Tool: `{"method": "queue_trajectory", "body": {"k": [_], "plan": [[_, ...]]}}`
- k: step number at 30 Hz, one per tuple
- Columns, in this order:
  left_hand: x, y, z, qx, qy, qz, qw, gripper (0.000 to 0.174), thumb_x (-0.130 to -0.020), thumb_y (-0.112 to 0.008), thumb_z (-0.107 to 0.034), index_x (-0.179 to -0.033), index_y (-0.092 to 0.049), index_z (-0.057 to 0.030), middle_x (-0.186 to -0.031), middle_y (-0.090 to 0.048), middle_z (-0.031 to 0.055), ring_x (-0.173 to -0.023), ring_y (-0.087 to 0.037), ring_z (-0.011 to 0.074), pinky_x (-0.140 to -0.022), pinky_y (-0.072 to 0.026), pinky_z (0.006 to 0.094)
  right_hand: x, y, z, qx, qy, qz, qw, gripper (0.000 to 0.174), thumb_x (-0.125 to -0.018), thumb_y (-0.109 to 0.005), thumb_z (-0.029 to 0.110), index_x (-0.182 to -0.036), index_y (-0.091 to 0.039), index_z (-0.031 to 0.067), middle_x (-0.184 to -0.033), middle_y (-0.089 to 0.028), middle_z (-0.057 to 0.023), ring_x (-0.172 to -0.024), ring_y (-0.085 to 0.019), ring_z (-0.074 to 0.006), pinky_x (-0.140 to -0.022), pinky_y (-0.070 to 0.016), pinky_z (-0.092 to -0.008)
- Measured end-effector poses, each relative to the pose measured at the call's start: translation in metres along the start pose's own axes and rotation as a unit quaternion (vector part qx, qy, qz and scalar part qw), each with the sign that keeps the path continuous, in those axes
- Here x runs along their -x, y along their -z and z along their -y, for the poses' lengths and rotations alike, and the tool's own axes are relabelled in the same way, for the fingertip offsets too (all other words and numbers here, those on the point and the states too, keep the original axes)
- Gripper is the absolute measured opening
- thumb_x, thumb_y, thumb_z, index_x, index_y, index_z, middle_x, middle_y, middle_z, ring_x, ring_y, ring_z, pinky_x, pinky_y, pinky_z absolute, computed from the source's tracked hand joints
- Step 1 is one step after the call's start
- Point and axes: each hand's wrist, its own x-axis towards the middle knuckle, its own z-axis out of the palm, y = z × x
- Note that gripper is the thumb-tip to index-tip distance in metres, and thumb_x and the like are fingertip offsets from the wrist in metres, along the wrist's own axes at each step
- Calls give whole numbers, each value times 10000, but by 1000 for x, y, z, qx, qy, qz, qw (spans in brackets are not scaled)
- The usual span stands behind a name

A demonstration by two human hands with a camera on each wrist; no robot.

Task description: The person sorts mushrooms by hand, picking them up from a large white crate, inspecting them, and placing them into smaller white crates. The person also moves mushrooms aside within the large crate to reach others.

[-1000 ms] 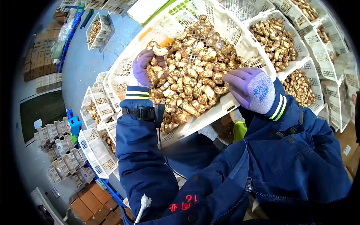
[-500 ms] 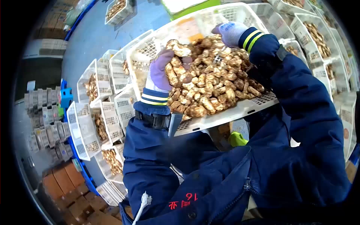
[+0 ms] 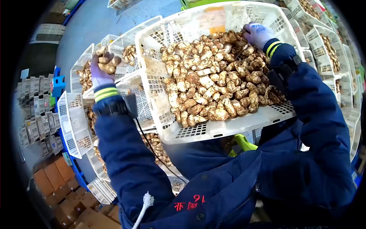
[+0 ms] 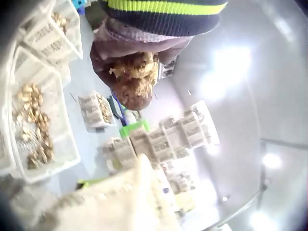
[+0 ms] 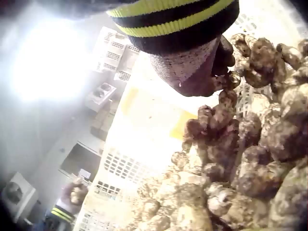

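Observation:
Stubby brown-and-cream mushrooms (image 3: 213, 82) fill the large white perforated crate (image 3: 190, 133) in front of me. My left hand (image 3: 100, 74), in a purple glove, grips a few mushrooms (image 3: 108, 68) out to the left of that crate, above smaller crates. In the left wrist view the gloved fingers curl around these held mushrooms (image 4: 134, 79). My right hand (image 3: 260, 35), gloved likewise, is at the heap's far right edge, fingers bent down. The right wrist view shows its fingertips right at a small mushroom (image 5: 233, 79); I cannot tell whether they pinch it.
Smaller white crates with mushrooms stand on the left, including one tilted crate (image 3: 76, 126). More crates (image 3: 324, 47) of mushrooms line the right side. A green-edged box (image 3: 198, 4) is beyond the big crate. Cardboard boxes (image 3: 53, 175) are stacked at lower left.
My left hand has carried mushrooms from the big crate out to the left. My right hand has moved from the near right rim to the heap's far side.

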Motion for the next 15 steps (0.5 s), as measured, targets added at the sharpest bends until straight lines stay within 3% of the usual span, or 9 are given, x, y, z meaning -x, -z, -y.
{"method": "queue_trajectory", "body": {"k": [3, 5, 6, 8, 9, 10, 11, 14, 15], "plan": [[-27, -30, -4, -128, 23, -246, 960, 813, -853, -634, -492, -1422, -338, 8, -1297, -525, 194, -1059, -588, 334, -896, -517, 430, 10, 30, 3, -116, -10, -17, 993, 276, -902, -552, 332, -978, -656, 88, -878, -673, -174, -849, -645, -369, -786, -502, -453], [-60, -7, -4, -375, -15, -174, 910, 695, -851, -659, -436, -1355, -457, -1, -1228, -578, 163, -1039, -603, 261, -854, -519, 350, 29, 65, 1, -205, -38, 18, 978, 311, -886, -567, 390, -956, -672, 106, -842, -684, -135, -801, -668, -288, -748, -511, -400], [6, -69, -8, -280, -115, -144, 942, 556, -864, -659, -381, -1269, -558, -13, -1175, -609, 143, -1029, -604, 227, -828, -510, 320, 36, 72, -6, -241, -34, -9, 970, 305, -892, -591, 372, -944, -671, 83, -779, -664, -92, -724, -634, -210, -683, -501, -345], [35, -83, -10, -292, -168, 62, 939, 404, -944, -574, -230, -1290, -537, -24, -1169, -611, 137, -1050, -614, 222, -843, -540, 319, 48, 86, -14, -338, -53, -23, 939, 297, -905, -613, 353, -892, -661, 60, -711, -634, -33, -629, -581, -114, -598, -478, -276], [76, -117, -16, -344, -170, 246, 890, 461, -985, -459, -35, -1429, -339, 1, -1375, -468, 214, -1245, -514, 305, -1009, -489, 390, 55, 99, -16, -397, -78, -13, 915, 301, -912, -611, 352, -852, -651, 60, -705, -626, -16, -612, -561, -95, -579, -465, -260], [109, -152, -4, -417, -244, 343, 806, 573, -940, -512, 21, -1463, -284, -24, -1426, -407, 229, -1275, -481, 339, -1012, -489, 430, 64, 123, 8, -389, -98, -33, 915, 301, -925, -607, 338, -797, -619, 66, -691, -622, -16, -598, -544, -72, -558, -442, -236], [130, -178, 18, -293, -164, 409, 849, 648, -892, -535, 78, -1473, -284, -64, -1462, -352, 231, -1284, -467, 359, -1009, -490, 458, 64, 130, 9, -386, -37, -20, 922, 250, -941, -598, 283, -896, -658, 44, -773, -655, -34, -651, -594, -116, -600, -481, -257], [206, -262, 58, -109, 146, 415, 891, 748, -912, -644, -315, -1470, -244, -17, -1225, -553, 159, -1016, -633, 232, -825, -569, 373, 100, 179, 67, -239, 118, -170, 949, 252, -897, -617, 274, -879, -707, 39, -723, -662, -116, -661, -649, -230, -643, -520, -323], [212, -266, 64, -63, 154, 437, 884, 556, -947, -593, -284, -1381, -385, -6, -1060, -605, 108, -822, -653, 161, -714, -561, 298, 108, 187, 69, -269, 129, -170, 939, 208, -874, -642, 240, -830, -711, 49, -671, -642, -113, -597, -633, -234, -592, -511, -321]]}}
